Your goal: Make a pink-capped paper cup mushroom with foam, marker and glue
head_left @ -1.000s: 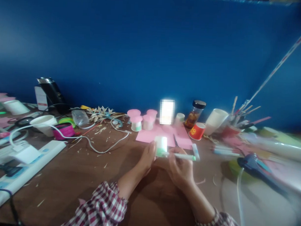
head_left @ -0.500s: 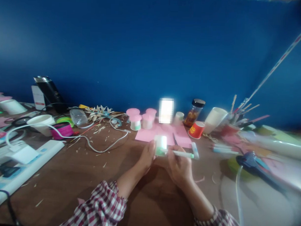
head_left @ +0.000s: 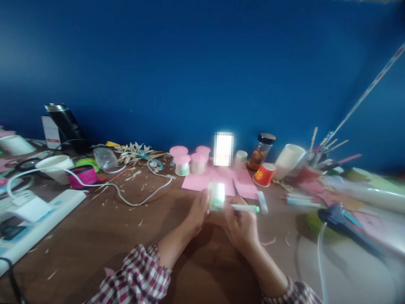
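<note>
My left hand (head_left: 197, 212) is closed round a small white paper cup (head_left: 217, 194) with a green band at its base, held just above the brown table (head_left: 96, 237). My right hand (head_left: 240, 225) grips a green marker (head_left: 245, 208) whose tip touches the cup's lower edge. A pink paper sheet (head_left: 221, 183) lies just beyond the hands, with scissors (head_left: 235, 188) on it. A marker cap or tube (head_left: 262, 202) lies to the right of the marker.
Pink-topped small cups (head_left: 189, 160), a jar (head_left: 260, 152), a red cup (head_left: 264, 174) and a white cup (head_left: 289, 160) stand at the back. A power strip (head_left: 27, 228) and white cable (head_left: 121, 193) lie left. A glue gun (head_left: 346, 223) and markers (head_left: 300, 199) lie right.
The hands, cup and marker have stayed almost in place. The view has shifted slightly.
</note>
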{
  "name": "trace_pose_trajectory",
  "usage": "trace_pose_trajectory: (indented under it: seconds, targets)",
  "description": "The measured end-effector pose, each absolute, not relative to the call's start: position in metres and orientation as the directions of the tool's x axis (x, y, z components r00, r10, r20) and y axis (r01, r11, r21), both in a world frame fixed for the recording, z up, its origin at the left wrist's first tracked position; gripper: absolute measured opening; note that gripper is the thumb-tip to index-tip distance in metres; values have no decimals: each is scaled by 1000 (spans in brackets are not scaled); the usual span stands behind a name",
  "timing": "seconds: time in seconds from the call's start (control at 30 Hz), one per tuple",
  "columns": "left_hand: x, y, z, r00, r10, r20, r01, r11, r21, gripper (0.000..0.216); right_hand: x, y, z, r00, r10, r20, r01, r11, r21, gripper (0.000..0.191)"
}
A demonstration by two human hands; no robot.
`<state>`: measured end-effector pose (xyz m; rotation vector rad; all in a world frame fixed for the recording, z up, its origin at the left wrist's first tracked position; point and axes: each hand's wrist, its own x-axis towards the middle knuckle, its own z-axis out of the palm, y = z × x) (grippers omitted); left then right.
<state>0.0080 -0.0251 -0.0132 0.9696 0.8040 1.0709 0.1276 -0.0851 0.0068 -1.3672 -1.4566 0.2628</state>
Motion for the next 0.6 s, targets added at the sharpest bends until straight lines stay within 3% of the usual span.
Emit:
trace_pose_trajectory:
  seconds: [0.4, 0.6]
  targets:
    - [8, -23, -18, 311, 949, -39, -374, 160, 914, 45, 127, -86, 9, 276, 807, 522, 574, 298, -763, 13]
    - [10, -18, -14, 322, 939, -119, -531, 283, 799, 42, 126, -86, 10, 350, 821, 451, 475, 260, -841, 17]
